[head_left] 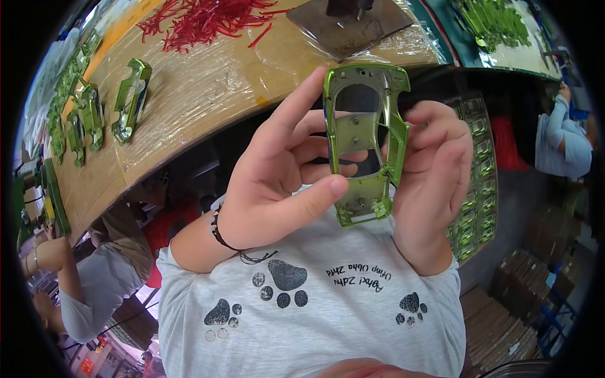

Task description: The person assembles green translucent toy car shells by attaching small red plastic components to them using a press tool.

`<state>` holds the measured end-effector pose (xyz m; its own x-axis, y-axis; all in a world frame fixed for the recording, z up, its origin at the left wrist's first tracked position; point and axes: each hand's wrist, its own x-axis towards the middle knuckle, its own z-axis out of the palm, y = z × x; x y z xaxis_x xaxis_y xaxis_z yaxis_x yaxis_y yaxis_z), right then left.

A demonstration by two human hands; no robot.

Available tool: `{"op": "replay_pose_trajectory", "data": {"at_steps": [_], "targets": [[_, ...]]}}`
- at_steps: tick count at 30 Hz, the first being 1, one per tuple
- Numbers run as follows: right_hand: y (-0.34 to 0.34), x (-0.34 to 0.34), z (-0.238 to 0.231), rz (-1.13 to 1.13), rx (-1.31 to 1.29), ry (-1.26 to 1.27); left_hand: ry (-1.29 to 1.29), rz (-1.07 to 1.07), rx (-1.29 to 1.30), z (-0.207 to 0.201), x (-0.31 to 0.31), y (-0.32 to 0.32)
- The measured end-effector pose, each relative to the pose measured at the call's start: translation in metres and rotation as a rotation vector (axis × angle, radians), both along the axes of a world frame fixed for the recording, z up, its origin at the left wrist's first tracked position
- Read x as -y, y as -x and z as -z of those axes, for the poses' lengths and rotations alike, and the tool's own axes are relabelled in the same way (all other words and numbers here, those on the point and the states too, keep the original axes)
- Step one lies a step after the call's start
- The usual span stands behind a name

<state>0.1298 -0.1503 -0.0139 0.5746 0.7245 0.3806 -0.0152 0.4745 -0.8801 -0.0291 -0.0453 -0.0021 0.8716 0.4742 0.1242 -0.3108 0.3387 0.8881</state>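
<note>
Held up before my chest is a green plastic toy car body shell, its hollow underside with small screw posts facing me. My left hand grips it along the left side, thumb over the lower edge and fingers behind it. On the other side, my right hand has its fingers curled by the shell's right edge; fingertips touch or nearly touch it, partly hidden behind. Another green car shell lies on the table to the left, apart from several more shells.
A film-covered table curves ahead, with a pile of red plastic strips and a dark metal plate. Green parts lie far right. A tray of green shells stands right. People sit left and far right.
</note>
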Motion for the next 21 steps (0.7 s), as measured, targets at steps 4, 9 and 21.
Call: {"op": "replay_pose_trajectory", "data": {"at_steps": [4,9,21], "targets": [[-0.016,0.007,0.002,0.32,0.367,0.205,0.022,0.002,-0.04,-0.001,-0.002,0.001],[-0.006,0.001,-0.007,0.378,0.03,0.175,0.031,0.027,-0.017,-0.007,-0.002,0.004],[-0.016,0.025,-0.009,-0.005,0.283,0.294,-0.116,0.272,0.16,-0.024,-0.014,0.017]]}}
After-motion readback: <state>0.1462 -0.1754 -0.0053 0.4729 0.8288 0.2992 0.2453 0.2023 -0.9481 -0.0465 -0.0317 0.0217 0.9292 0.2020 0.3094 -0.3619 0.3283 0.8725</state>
